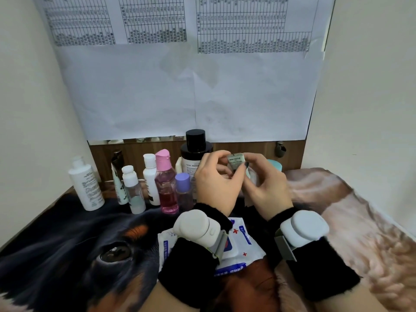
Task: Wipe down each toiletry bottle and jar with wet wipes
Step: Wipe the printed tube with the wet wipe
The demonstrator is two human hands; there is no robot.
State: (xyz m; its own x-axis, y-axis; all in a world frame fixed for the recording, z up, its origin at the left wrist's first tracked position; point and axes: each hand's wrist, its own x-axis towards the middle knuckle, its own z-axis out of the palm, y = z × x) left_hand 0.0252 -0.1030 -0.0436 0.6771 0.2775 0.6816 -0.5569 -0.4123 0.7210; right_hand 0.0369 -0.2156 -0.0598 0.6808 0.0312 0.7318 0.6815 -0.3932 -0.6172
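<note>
The biggest thing here is the dog-print cloth (94, 251) spread over the table, with printed sheets (193, 86) taped up on the wall behind. Along the back there's a row of bottles: a tall white bottle (86, 188) on the far left, a black-capped bottle (195, 152) that stands taller than the rest, a pink bottle (166, 183) with a flip cap, a clear bottle (134, 190) with a white cap, and a little purple-capped bottle (183, 191) just beside the pink one.

The pack of wet wipes (240, 244) lies flat on the cloth, mostly hidden under the wrists.

The left hand (216, 183) and right hand (265, 185) are up in the middle, close together — both have fingers curled around a small grey jar (235, 162), pinching it at the fingertips in front of the black-capped bottle. A white wipe (253, 176) is tucked in the right hand's fingers too, bunched under the jar. Both wrists wear black bands with white devices strapped on.
</note>
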